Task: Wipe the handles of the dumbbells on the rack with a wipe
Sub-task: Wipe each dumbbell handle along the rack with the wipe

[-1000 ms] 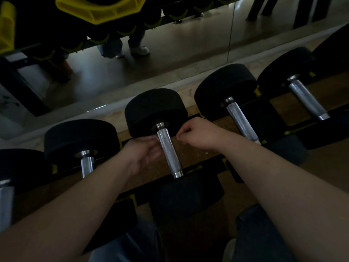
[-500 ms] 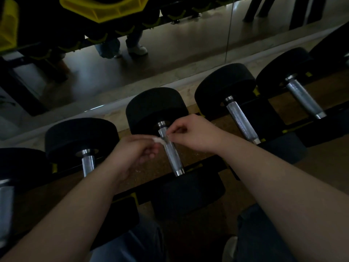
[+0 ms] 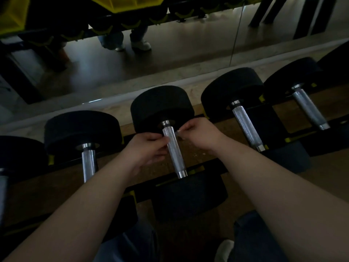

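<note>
head camera: my two hands meet at the far end of the middle dumbbell's handle (image 3: 173, 150), in the centre of the frame, just below its far black head (image 3: 162, 108).

what could go wrong, as i judge it: only a small corner of the wipe (image 3: 178, 131) shows. dragged along the knurled steel, it may bunch, tear or slip from the pinch, and then bare skin would rub the bar. the wipe also sits high on the handle, so the lower stretch toward the near head (image 3: 188, 195) could be missed. a hard sideways tug might roll the dumbbell in the rack (image 3: 213, 168).

my right hand (image 3: 201, 136) is just right of the bar. its fingers (image 3: 184, 129) are curled and pinch the pale scrap of wipe, which touches the handle's right side. my left hand (image 3: 148, 149) is on the other side, with fingers (image 3: 160, 141) curled in against the steel. whether they pinch the wipe's other end i cannot tell, since the light is dim and the bar hides it.

the neighbouring handles at left (image 3: 89, 163) and right (image 3: 246, 125) lie well apart from both hands.
</note>
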